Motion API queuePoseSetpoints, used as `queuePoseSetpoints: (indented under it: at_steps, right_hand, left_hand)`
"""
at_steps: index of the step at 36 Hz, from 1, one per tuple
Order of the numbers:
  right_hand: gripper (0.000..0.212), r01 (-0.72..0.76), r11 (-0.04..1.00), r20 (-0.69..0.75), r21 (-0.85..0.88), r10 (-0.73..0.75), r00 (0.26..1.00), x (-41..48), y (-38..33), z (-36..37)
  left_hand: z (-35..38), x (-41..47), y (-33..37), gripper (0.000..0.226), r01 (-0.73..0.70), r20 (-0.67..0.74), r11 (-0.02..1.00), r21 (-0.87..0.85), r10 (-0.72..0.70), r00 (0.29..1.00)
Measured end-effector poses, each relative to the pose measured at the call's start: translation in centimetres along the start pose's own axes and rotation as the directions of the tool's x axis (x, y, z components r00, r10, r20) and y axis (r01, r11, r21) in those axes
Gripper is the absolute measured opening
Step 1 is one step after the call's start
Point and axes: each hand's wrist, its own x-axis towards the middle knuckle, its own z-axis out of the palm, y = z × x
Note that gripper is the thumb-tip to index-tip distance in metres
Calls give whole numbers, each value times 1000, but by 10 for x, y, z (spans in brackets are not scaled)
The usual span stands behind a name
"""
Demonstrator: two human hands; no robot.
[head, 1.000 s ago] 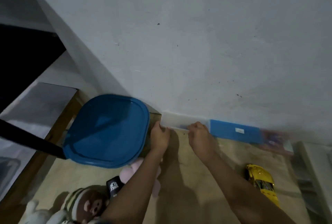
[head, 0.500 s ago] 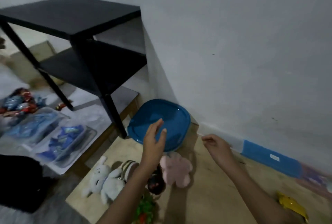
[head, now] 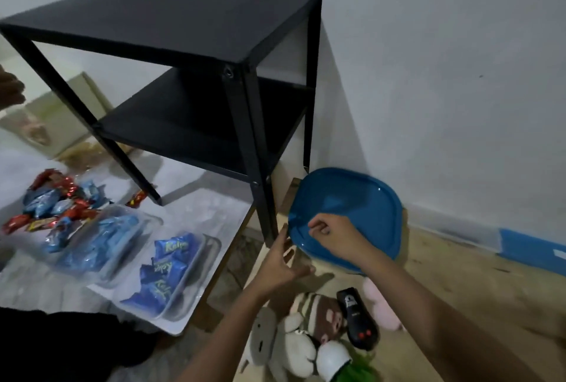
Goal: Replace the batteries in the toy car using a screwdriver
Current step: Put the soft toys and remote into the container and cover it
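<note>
The blue lid [head: 346, 198] is seen to be smooth, glossy plastic, and the counter [head: 459, 283] beneath it is shown as pale, bare, rough-grained wood. Left of the lid, a black shelf unit [head: 171, 23] is finished in what looks like matt metal, and glossy foil wrappers [head: 170, 248] are held in clear plastic trays [head: 212, 247]. In front of the lid, soft toys [head: 291, 348] are covered in fuzzy cloth.

Item: black handset [head: 356, 317], possibly the car's remote; it could not be told for sure.
Look: dark plastic, pale label at its far end, two red buttons at its near end.
Pose: lay flat, lengthwise near to far.
Place: near centre, against a striped plush toy [head: 318, 314].
</note>
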Motion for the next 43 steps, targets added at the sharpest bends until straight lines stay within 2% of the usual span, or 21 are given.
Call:
queuePoseSetpoints:
  at_steps: [4, 8, 11, 16, 18, 21, 25, 31, 35, 38, 43]
  right_hand:
    - [17, -65, 991, -17, -117, 64, 998, 14, -11, 21]
    - [29, -80, 958, -25, -277, 76, 997, 19, -17, 33]
    - [40, -106, 907, -42, -407, 97, 994, 22, -23, 38]
    - [22, -118, 844, -87, -523, 84, 993, 27, -35, 40]
    - [38, -108, 833, -90, -542, 70, 994, 28, -38, 41]
    - [43, -96, 834, -99, -543, 50, 994, 30, -39, 41]
    - [43, -89, 856, -92, -509, 49, 995, 29, -40, 35]
    - [25, -103, 888, -80, -448, 75, 994, 23, -38, 26]
    - [25, -76, 916, -105, -394, 37, 994, 19, -41, 17]
    - [24, -66, 944, -132, -323, 24, 991, 13, -43, 7]
    - [19, -103, 976, -124, -192, 80, 989, -7, -54, -20]
  left_hand:
    - [-5, 13, -13, 92, 9, 25, 988, -157, -5, 1000]
    - [-8, 19, -23, 74, -15, 36, 981, -196, 22, 999]
    - [-10, 22, -27, 75, -48, 57, 975, -218, 62, 996]
    - [-5, 24, -27, 62, -67, 41, 956, -287, 82, 996]
    - [-3, 27, -30, 63, -67, 59, 944, -323, 90, 994]
    - [-2, 29, -31, 73, -6, 69, 942, -335, 31, 997]
    - [-1, 28, -27, 95, -1, 63, 952, -306, 21, 998]
    - [0, 32, -24, 77, -24, 129, 967, -253, 58, 990]
    - [2, 32, -23, 85, -23, 105, 975, -220, 47, 993]
    - [4, 32, -22, 79, 15, 104, 972, -235, 10, 995]
    - [1, 31, -14, 102, 58, 144, 969, -239, -23, 989]
